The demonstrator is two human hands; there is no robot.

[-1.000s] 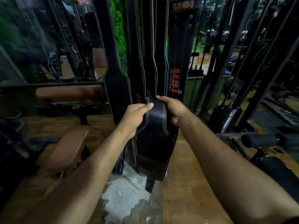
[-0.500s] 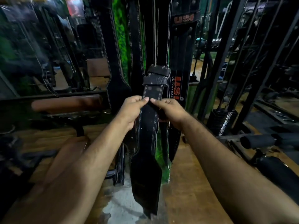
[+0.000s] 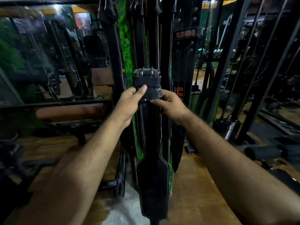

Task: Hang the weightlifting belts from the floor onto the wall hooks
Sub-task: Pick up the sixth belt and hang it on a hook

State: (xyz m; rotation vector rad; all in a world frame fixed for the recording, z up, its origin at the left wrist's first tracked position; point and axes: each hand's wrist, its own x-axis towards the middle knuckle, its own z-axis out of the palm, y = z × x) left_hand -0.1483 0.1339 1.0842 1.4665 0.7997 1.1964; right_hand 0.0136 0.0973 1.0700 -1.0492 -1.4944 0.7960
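Your left hand [image 3: 129, 101] and right hand [image 3: 170, 103] both grip black belt [image 3: 152, 172] just under its buckle [image 3: 146, 73]; belt dangles upright before hung belts [image 3: 185, 65], tail near floor [image 3: 203, 192].

Two forearms in view, entering from the lower corners — both bare from the frame edge to the wrist, no sleeve visible. Left hand [image 3: 129, 101] and right hand [image 3: 170, 104] are ungloved. Fine hair shows along both forearms. Nails are short and plain — the left thumbnail is the one clearly seen. Upper arms and torso lie outside the frame.
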